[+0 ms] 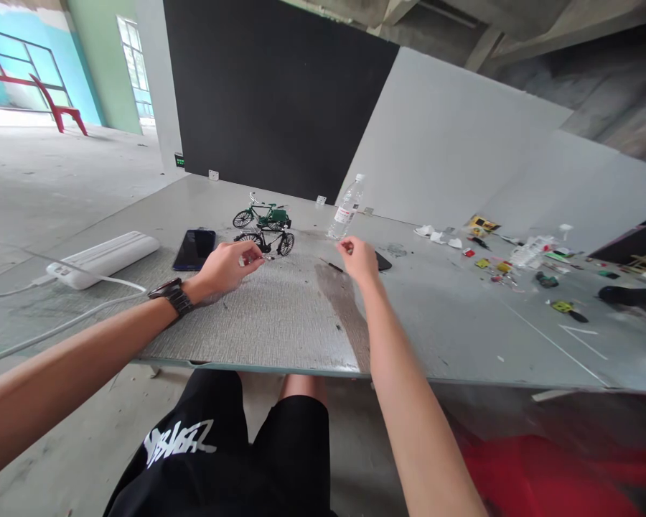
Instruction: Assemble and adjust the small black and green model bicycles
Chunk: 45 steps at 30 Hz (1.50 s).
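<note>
My left hand (227, 266), with a dark watch on its wrist, is held low over the table just in front of a black model bicycle (280, 241). Its fingers are curled into a pinch; a small piece may be between the tips, too small to name. Behind stands a green model bicycle (263, 212), upright. My right hand (358, 258) is raised over the table to the right, thumb and fingers closed together. Whatever it pinches cannot be made out. A thin dark tool (331, 266) lies to the left of this hand, and a dark flat object (383, 261) is partly hidden behind it.
A phone (194, 248) and a white power bank (105, 258) with cables lie at the left. A clear plastic bottle (347, 208) stands behind my right hand. Several small coloured parts (503, 266) are scattered right. A black panel (280, 93) rises behind the table (280, 323).
</note>
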Each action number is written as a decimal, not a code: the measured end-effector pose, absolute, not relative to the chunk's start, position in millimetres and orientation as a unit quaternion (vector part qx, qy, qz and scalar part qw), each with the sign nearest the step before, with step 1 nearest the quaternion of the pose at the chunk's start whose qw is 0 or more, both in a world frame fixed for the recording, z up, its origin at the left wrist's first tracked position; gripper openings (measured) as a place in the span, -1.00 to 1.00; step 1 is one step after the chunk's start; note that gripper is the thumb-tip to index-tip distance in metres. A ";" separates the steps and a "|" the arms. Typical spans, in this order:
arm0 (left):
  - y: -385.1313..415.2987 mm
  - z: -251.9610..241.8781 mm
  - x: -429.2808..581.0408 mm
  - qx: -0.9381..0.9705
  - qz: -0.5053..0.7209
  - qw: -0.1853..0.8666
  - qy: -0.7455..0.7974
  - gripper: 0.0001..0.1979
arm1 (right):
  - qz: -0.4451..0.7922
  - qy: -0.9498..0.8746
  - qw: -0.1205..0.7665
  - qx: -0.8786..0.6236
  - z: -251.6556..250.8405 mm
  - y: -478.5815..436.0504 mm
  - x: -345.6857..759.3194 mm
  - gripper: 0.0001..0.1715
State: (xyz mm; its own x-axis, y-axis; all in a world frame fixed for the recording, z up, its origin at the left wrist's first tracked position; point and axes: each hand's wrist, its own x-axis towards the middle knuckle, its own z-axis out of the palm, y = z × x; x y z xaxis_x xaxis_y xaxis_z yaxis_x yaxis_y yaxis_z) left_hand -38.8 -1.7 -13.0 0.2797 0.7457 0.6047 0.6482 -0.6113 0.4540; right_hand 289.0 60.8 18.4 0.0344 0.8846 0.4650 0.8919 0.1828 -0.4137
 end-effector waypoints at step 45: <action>-4.9 -9.6 -33.7 0.770 0.456 0.110 0.433 -0.86 | 0.467 -0.724 0.385 -0.331 -14.3 33.1 173.5 -0.63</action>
State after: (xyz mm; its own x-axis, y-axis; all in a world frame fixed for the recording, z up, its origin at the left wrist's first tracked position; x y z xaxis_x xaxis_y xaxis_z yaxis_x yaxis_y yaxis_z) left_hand -33.7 -4.9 -9.6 0.2100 0.7664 0.6070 0.5663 -0.6015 0.5634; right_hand 173.5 33.1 -14.3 -0.4848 0.8388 0.2476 0.1202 0.3443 -0.9311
